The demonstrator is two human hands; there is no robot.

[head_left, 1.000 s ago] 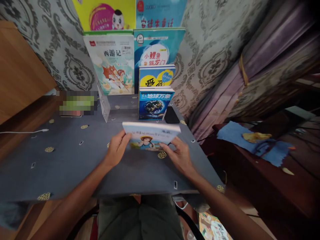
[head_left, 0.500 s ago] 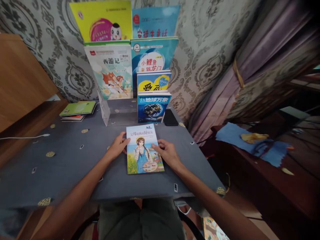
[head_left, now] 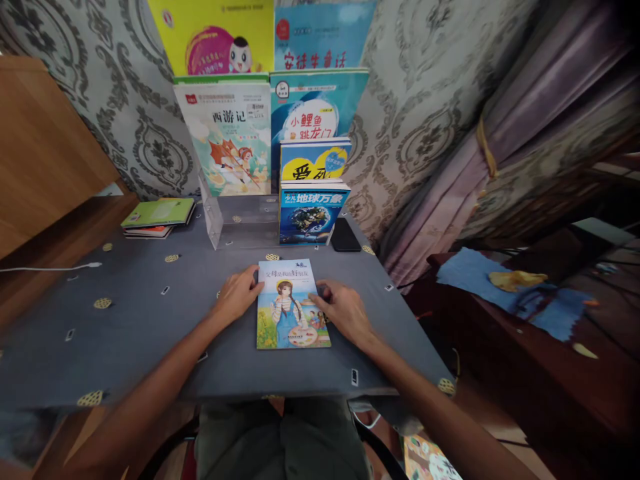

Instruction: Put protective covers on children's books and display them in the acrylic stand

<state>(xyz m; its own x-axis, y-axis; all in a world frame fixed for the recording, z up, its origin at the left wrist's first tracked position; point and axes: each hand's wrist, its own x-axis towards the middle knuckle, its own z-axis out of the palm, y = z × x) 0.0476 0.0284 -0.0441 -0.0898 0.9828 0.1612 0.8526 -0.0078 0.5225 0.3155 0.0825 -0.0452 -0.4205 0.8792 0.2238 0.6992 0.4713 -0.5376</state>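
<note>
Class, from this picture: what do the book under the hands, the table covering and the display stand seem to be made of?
Book: glossy printed paper, thin and flat.
Table covering: probably grey woven cloth; matte, drapes over the edge.
Display stand: likely clear acrylic; see-through.

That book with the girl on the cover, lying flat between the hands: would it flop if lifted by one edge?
The book looks thin and soft-covered, so it would probably bend somewhat. Lying flat on the grey cloth, it likely slides rather than tips. Left hand and right hand rest at its sides.
</note>
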